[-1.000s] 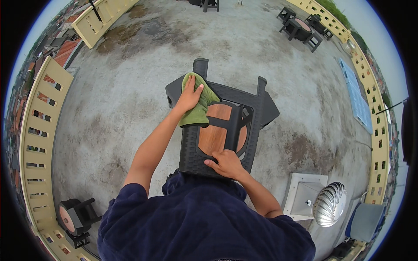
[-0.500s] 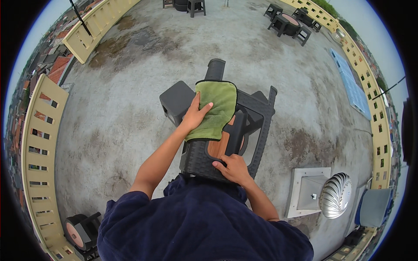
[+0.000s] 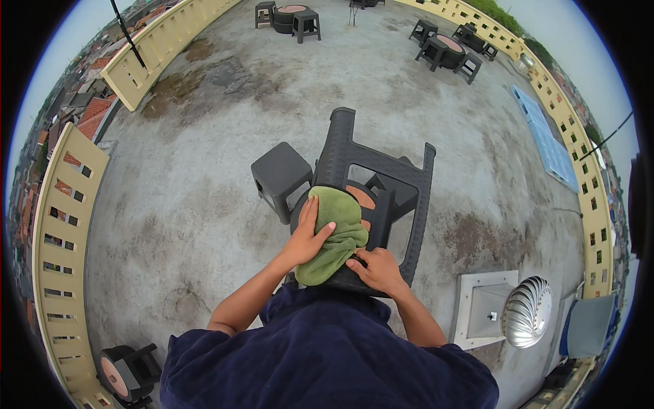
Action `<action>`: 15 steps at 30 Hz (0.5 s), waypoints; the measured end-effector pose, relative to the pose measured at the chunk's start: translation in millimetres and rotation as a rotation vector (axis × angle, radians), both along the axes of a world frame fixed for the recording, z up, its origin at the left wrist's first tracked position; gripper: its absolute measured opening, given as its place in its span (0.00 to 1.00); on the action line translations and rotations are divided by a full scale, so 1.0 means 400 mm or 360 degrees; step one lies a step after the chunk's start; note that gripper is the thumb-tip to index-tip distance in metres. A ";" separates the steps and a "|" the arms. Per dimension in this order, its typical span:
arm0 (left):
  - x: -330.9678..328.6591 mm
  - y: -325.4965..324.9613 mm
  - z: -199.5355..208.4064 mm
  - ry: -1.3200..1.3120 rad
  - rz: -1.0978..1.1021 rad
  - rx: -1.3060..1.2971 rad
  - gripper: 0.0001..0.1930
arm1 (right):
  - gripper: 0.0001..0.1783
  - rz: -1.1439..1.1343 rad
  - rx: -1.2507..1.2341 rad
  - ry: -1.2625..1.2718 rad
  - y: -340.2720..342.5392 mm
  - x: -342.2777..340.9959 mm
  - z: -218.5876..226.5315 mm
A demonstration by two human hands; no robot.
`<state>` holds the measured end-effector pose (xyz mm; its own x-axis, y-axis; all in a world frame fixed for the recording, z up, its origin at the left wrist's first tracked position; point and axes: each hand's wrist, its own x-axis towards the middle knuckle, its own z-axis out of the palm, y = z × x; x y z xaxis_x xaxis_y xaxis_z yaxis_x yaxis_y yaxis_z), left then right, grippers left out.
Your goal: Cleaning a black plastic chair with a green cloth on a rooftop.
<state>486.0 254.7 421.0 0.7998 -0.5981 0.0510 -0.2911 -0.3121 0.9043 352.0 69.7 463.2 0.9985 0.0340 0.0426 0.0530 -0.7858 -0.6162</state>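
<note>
A dark grey plastic stool lies tipped in front of me, its legs pointing away. My left hand presses flat on a green cloth with a dark edge, fingers stretched out and thumb apart. The cloth is bunched over the near part of the stool. My right hand is closed around the stool's near right side, just beside the cloth. Some of its fingertips are hidden. Through the stool's frame shows a brownish round tabletop.
Another dark stool stands just left. A metal turbine vent rises at the right, and a blue panel lies by the yellow wall. A round table and several stools stand farther off on the stained concrete floor.
My left hand and the cloth have moved nearer to me along the stool, and the cloth has bunched up. The stool has tilted, baring its far leg. My right hand keeps its grip.
</note>
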 end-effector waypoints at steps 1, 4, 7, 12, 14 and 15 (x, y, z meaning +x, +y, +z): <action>0.043 -0.010 0.007 0.0036 0.0038 -0.0040 0.45 | 0.29 0.0014 -0.0010 -0.0016 0.007 0.001 0.006; 0.161 -0.046 0.040 -0.0049 0.0168 -0.0007 0.46 | 0.31 0.0156 -0.0120 0.0063 0.021 -0.011 0.008; 0.278 -0.069 0.053 -0.0215 0.0283 0.0076 0.47 | 0.34 0.0253 -0.0180 0.0070 0.032 -0.018 0.000; 0.423 -0.134 0.110 -0.0245 0.0294 0.0440 0.42 | 0.36 0.0310 -0.0264 0.0072 0.039 -0.023 0.026; 0.515 -0.113 0.065 -0.0440 0.0268 0.0194 0.39 | 0.36 0.0400 -0.0277 0.0011 0.053 -0.016 0.038; 0.535 -0.121 0.063 -0.0470 0.0270 0.0191 0.37 | 0.36 0.0387 -0.0282 0.0005 0.049 -0.016 0.032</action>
<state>700.0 206.5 446.4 0.8496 -0.4736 0.2321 -0.4690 -0.4772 0.7432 345.6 89.4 476.0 0.9603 0.2787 0.0116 0.2511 -0.8456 -0.4710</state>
